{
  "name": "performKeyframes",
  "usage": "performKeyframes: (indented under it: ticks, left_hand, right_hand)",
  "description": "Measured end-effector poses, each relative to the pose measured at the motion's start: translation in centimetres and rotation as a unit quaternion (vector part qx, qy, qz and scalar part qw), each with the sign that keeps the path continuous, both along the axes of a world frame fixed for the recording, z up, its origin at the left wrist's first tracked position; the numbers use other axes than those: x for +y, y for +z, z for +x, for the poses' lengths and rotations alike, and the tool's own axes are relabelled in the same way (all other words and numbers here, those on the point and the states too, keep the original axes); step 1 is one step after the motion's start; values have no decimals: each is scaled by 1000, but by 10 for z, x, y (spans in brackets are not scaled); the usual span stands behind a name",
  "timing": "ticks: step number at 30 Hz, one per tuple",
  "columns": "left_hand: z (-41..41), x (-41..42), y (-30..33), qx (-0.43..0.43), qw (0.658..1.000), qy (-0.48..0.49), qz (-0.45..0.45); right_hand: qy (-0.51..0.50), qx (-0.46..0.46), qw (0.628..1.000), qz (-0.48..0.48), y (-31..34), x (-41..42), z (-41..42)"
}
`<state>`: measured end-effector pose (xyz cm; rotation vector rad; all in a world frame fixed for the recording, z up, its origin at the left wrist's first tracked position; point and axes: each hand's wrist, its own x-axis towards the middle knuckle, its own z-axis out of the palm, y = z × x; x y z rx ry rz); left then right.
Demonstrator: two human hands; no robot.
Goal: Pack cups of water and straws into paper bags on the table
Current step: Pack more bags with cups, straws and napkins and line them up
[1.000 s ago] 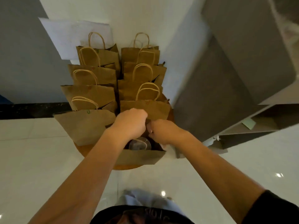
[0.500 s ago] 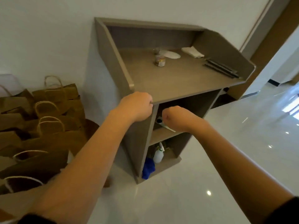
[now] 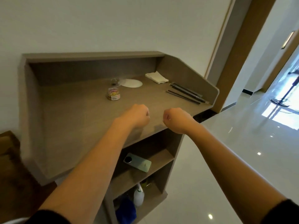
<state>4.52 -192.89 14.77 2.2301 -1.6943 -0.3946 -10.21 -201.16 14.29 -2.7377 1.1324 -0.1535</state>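
Observation:
Several black straws point(image 3: 186, 93) lie in a bundle at the right end of the grey stand's top point(image 3: 72, 110). My left hand point(image 3: 137, 116) and my right hand point(image 3: 176, 120) hover side by side over the front edge of that top, both curled into fists and holding nothing. The straws are well beyond my right hand, towards the far right. A brown paper bag point(image 3: 8, 147) shows only as a blurred corner at the left edge. No cup of water is clearly in view.
On the stand's top sit a small jar with colourful contents point(image 3: 113, 94), a white round lid point(image 3: 131, 82) and folded napkins point(image 3: 156, 77). A phone point(image 3: 137, 162) lies on the middle shelf. A white bottle point(image 3: 138, 195) and a blue cloth point(image 3: 125, 212) are on the bottom shelf. Glossy floor lies to the right.
My view has swung right, from the bags to the grey stand. Both hands left the front bag and now hover as fists over the stand's front edge.

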Motion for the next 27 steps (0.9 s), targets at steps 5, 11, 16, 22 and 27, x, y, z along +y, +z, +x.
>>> performKeyframes:
  ticks: [5,11,16,22,27]
  left_hand:
    - [32,-100,12,-1,1000,-8,-18]
    - [59,-186,-9,16,999,32,-26]
    - [81,-258,-28,61,994,86,-43]
    - [95,-330,-41,125,977,159,-70]
    - [107,-352,-46,220,949,209,-89]
  right_hand:
    - [-23,-52,998,20,10,-93,32]
    - [-21,-77,997,5,3,-190,65]
    - [-24,-127,992,2,-12,-277,107]
    - [1,-107,994,-18,-29,-356,164]
    - [58,-47,994,-84,-45,-381,195]
